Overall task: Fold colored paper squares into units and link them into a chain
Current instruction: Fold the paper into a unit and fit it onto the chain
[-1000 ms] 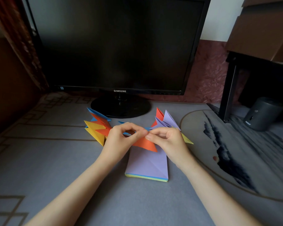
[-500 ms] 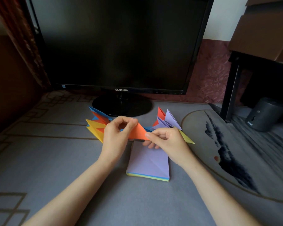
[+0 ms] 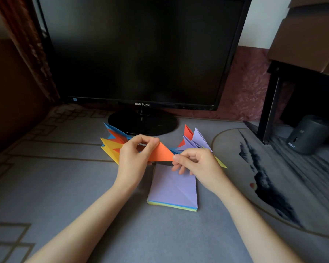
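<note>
We are pinching the orange paper with the left hand and the right hand, lifting it above the purple stack so a crease can form, probably. Finished units are waiting just beyond.

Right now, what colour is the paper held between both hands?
The paper is orange; the head view shows it best.
</note>
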